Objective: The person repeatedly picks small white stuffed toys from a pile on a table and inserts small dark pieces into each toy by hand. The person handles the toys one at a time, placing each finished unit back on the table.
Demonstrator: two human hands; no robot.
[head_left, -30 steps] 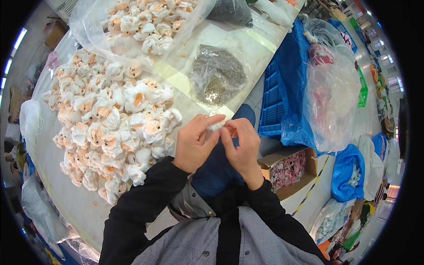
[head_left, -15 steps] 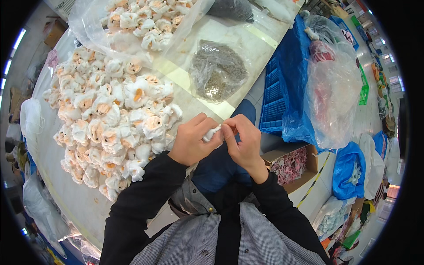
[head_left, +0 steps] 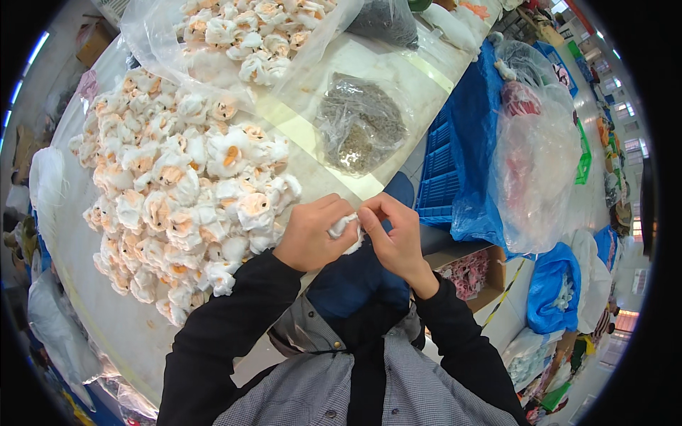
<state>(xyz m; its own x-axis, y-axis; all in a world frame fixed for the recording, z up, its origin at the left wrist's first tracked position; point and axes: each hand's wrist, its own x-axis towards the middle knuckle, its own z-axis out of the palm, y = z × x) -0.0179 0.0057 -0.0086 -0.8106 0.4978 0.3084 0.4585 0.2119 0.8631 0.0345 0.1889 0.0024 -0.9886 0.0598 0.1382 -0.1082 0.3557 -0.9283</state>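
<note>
Between my hands is a small white fluffy plush piece (head_left: 344, 226); its shape is mostly covered by fingers. My left hand (head_left: 312, 233) is closed around it. The thumb and forefinger of my right hand (head_left: 392, 238) pinch at its edge, and the fingertips of both hands nearly meet. Both hands are over my lap, just off the table's edge. To the left of them a big heap of white and peach plush pieces (head_left: 170, 199), some with dark eyes and orange beaks, covers the table (head_left: 142, 348).
Beyond my hands lies a clear bag of small brown-grey pellets (head_left: 362, 121). Another plastic bag of plush pieces (head_left: 259, 35) lies at the back. On the right are a blue crate (head_left: 437, 174) with plastic bags, a cardboard box of pink pieces (head_left: 469, 273) and a blue bag (head_left: 550, 287).
My hands have dropped slightly toward me, and more of the white plush piece shows between them. The whole view has shifted a little.
</note>
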